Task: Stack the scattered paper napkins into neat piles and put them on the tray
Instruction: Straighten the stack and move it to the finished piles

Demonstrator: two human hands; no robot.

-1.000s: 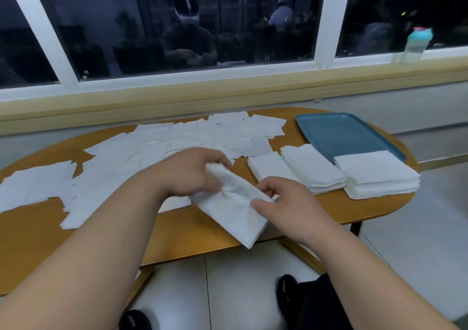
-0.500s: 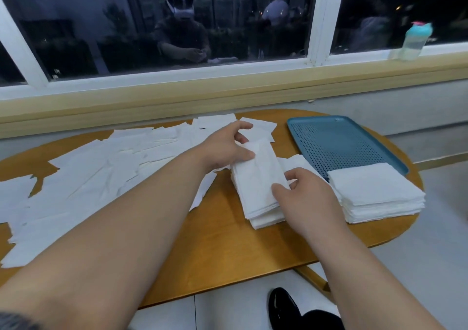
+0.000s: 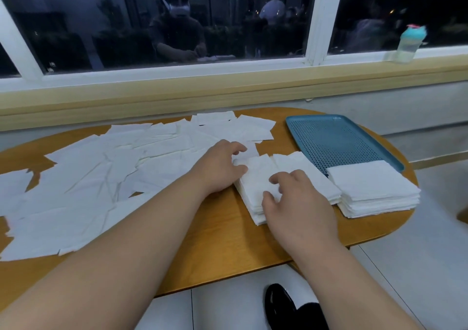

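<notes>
Napkin pile [image 3: 254, 185] near the tray [image 3: 336, 139] is being squared up on the table [image 3: 215, 243], looks like: edge being nudged by left hand [image 3: 222, 167], top being pressed by right hand [image 3: 296, 208], nothing gripped.

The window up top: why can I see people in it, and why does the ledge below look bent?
Head view: the window is dark outside, so its glass mirrors the room, including a seated person. Head view: the wide-angle lens bows the straight ledge and table edge. Head view: the bottle at far right looks soft and smeared; the napkin piles look sharper.
</notes>
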